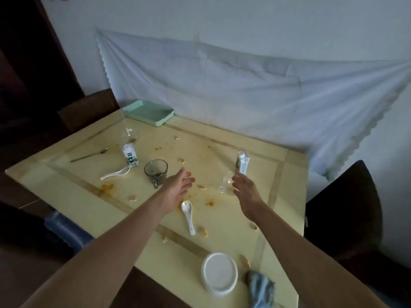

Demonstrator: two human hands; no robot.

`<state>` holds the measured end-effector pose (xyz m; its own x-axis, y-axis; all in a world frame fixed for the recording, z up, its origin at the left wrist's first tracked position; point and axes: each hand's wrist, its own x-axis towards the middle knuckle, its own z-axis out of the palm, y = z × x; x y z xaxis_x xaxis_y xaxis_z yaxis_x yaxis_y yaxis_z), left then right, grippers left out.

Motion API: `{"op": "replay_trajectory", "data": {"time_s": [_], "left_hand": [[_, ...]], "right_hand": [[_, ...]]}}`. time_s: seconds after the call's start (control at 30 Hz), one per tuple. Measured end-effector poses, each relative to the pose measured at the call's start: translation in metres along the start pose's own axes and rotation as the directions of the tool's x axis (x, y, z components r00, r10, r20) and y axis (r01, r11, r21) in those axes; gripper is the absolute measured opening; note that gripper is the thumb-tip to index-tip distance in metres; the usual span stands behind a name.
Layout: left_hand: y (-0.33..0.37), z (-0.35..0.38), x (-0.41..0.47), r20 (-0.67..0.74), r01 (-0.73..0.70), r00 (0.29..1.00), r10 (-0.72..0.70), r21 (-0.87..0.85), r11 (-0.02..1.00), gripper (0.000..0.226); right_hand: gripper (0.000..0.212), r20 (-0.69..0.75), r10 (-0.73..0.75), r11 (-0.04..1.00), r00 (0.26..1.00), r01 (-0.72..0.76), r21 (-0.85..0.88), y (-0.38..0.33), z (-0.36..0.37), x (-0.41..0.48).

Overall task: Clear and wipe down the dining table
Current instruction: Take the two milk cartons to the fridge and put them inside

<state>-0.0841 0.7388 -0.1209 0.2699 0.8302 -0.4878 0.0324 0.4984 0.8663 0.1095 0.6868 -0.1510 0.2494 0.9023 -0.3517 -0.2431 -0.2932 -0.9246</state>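
The yellow dining table point(89, 187) is dirty with orange stains and food crumbs. My left hand point(178, 185) reaches out with straight fingers just right of a dark glass mug point(155, 171), holding nothing. My right hand point(246, 190) hovers with straight fingers beside a small clear glass cup point(226, 182), in front of a white carton point(242, 162). A white ceramic spoon point(188, 215) lies between my arms. A white plate point(219, 273) and a blue-grey cloth point(260, 287) sit at the near edge.
A milk carton point(130, 155), another white spoon point(115, 173), a metal spoon point(89, 154) and a clear glass point(130, 135) stand at the left. A green tray point(148, 112) sits in the far corner by the wall. Dark chairs point(347, 207) flank the table.
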Motion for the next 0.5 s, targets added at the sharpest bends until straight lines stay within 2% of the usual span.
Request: {"op": "replay_trajectory", "data": {"time_s": [0.03, 0.07, 0.2, 0.3, 0.5], "left_hand": [[0.0, 0.0, 0.01, 0.015, 0.01, 1.0, -0.01, -0.006, 1.0, 0.053], [-0.001, -0.001, 0.015, 0.017, 0.013, 1.0, -0.013, -0.007, 1.0, 0.053], [0.002, -0.002, 0.056, 0.052, 0.038, 0.998, -0.037, -0.018, 0.999, 0.054], [0.007, 0.0, 0.089, 0.076, 0.053, 0.996, -0.051, -0.022, 0.998, 0.053], [0.02, 0.01, 0.161, 0.072, 0.099, 0.992, -0.101, 0.021, 0.995, 0.053]], "right_hand": [[0.009, -0.039, -0.017, 0.999, 0.999, 0.018, 0.031, -0.001, -0.001, 0.005], [0.016, -0.095, -0.031, 0.999, 0.995, 0.035, 0.037, -0.003, -0.001, 0.008], [0.004, -0.204, -0.057, 0.998, 0.977, 0.048, -0.05, -0.013, -0.007, 0.043], [0.014, -0.272, -0.053, 0.988, 0.961, 0.012, -0.151, -0.011, -0.021, 0.089], [0.049, -0.351, -0.061, 0.955, 0.934, -0.047, -0.292, -0.01, -0.041, 0.165]]}}
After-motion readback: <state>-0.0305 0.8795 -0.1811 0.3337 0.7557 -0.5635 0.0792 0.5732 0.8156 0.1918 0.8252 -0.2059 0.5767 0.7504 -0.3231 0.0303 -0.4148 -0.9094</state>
